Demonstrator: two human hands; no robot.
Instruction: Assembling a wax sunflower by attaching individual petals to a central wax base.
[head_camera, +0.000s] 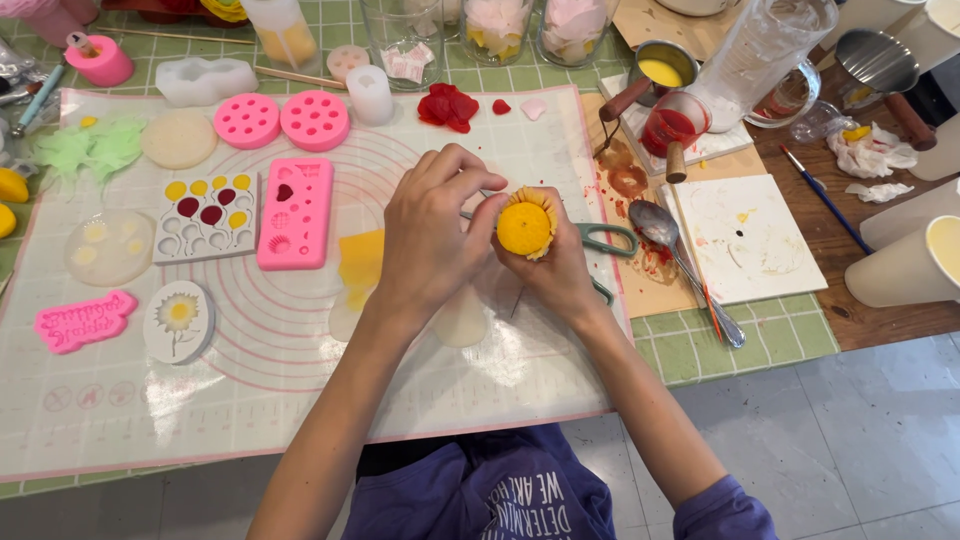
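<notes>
Item: yellow wax flower (524, 227), mid-mat above the silicone mat (300, 400), cupped in my right hand (560, 265) while my left hand (432, 235) pinches its rim; I judge it light, soft, easily dented (thin petals), best held underneath.

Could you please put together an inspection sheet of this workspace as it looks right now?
Surface: translucent silicone mat with pink edging, over a green checked cloth.
Job's things: a round yellow wax flower, held above the mat.
Clutter: pink moulds, white moulds, red wax pieces, green-handled scissors, a spoon, small pots of red and yellow liquid, jars, paper cups.
Grippers: left hand pinches the flower's edge; right hand cups it from below.
Cables: nothing seen.
Surroundings: wooden table, grey tiled floor.
</notes>
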